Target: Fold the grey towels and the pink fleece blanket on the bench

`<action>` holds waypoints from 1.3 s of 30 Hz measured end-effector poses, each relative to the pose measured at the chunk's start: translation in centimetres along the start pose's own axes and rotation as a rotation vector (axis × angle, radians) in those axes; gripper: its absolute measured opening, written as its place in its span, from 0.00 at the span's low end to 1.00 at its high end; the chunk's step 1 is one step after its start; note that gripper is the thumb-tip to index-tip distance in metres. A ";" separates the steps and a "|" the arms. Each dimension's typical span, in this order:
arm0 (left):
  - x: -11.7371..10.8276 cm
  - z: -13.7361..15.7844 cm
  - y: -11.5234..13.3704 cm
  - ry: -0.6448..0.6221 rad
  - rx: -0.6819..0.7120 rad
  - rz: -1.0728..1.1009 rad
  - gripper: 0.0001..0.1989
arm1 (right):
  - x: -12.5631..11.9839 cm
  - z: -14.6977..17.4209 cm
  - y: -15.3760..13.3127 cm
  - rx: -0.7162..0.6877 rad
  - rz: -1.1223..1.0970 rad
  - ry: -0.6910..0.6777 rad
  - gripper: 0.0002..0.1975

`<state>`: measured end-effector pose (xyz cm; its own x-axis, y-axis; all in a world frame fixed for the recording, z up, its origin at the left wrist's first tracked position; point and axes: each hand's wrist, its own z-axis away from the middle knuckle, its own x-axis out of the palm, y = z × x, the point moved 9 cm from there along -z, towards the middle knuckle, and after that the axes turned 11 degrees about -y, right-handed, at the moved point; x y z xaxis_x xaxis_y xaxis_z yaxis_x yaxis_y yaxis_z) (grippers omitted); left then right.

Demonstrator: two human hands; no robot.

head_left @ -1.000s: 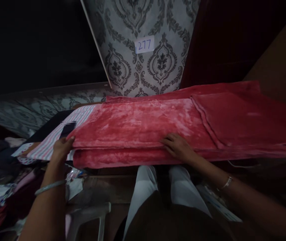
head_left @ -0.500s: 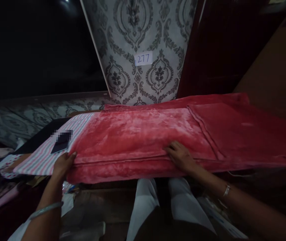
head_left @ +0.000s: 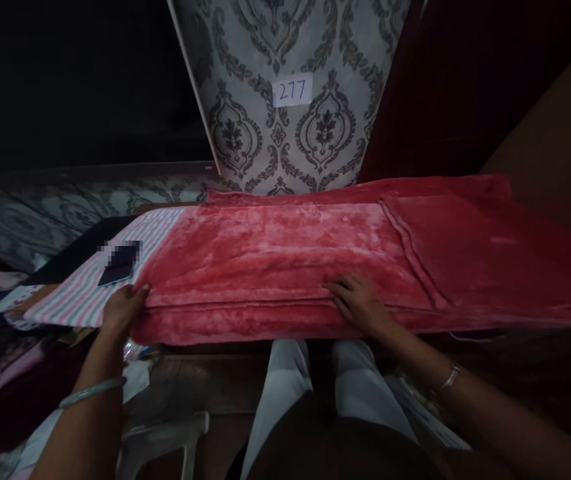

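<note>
A plush red blanket (head_left: 275, 247) lies folded in layers across a long low surface, and its near edge shows a double fold. My left hand (head_left: 124, 308) grips the blanket's left end by the near corner, thumb on top; its other fingers are mostly hidden. Farther right, my right hand (head_left: 358, 301) is closed on the folded near edge, with its fingers over the top layer. On the right, another part of the blanket (head_left: 485, 247) spreads out flatter, beyond a raised fold line.
A striped cloth (head_left: 85, 287) with a dark phone (head_left: 119, 262) on it lies left of the blanket. Behind stand a large dark screen (head_left: 80, 87) and patterned wallpaper bearing a paper label (head_left: 292, 90). A pale plastic stool (head_left: 170, 440) and piled clothes (head_left: 10, 373) are lower left.
The view has tilted down a little, so the blanket and hands sit higher. My right hand has pressed and ruffled the top layer slightly; both hands stay at the near edge.
</note>
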<state>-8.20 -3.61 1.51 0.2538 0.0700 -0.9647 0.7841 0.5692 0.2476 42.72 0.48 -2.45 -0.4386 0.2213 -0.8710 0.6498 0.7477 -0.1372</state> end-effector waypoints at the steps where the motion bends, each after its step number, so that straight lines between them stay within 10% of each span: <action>1: 0.2 0.3 0.0 -0.043 -0.024 0.008 0.15 | 0.0 -0.1 -0.1 -0.002 -0.012 -0.023 0.13; 5: -0.7 1.7 0.5 -0.041 -0.093 -0.066 0.20 | -1.6 -1.0 -0.4 0.000 -0.054 -0.044 0.13; 8: -3.2 3.8 3.8 0.265 -0.022 -0.193 0.25 | -2.9 -2.4 -0.8 -0.011 -0.059 -0.017 0.14; 11: -2.1 6.4 11.1 0.377 0.361 -0.207 0.21 | -1.7 -3.6 -1.2 -0.024 -0.083 -0.098 0.15; 15: 4.7 9.4 19.6 0.061 0.938 -0.170 0.20 | 1.7 -3.3 -1.7 -0.009 -0.103 -0.265 0.16; 22: 6.9 9.6 20.6 0.112 1.027 -0.020 0.16 | 0.8 -4.7 0.0 -0.008 -0.386 -0.351 0.14; 27: 9.8 16.1 25.9 0.213 1.280 -0.122 0.18 | -1.1 -11.0 7.8 0.208 -0.352 -0.184 0.15; 32: 12.0 18.3 27.7 0.360 1.257 -0.107 0.18 | 2.1 -16.7 14.7 0.448 -0.154 -0.329 0.21; 39: 11.8 18.0 27.2 0.378 1.265 -0.170 0.21 | 6.3 -23.7 17.6 0.430 -0.088 -0.418 0.19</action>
<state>26.36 -2.07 -1.56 0.0904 0.4129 -0.9063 0.8254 -0.5402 -0.1638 36.70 29.92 0.87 -0.2778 -0.1603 -0.9472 0.8530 0.4123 -0.3200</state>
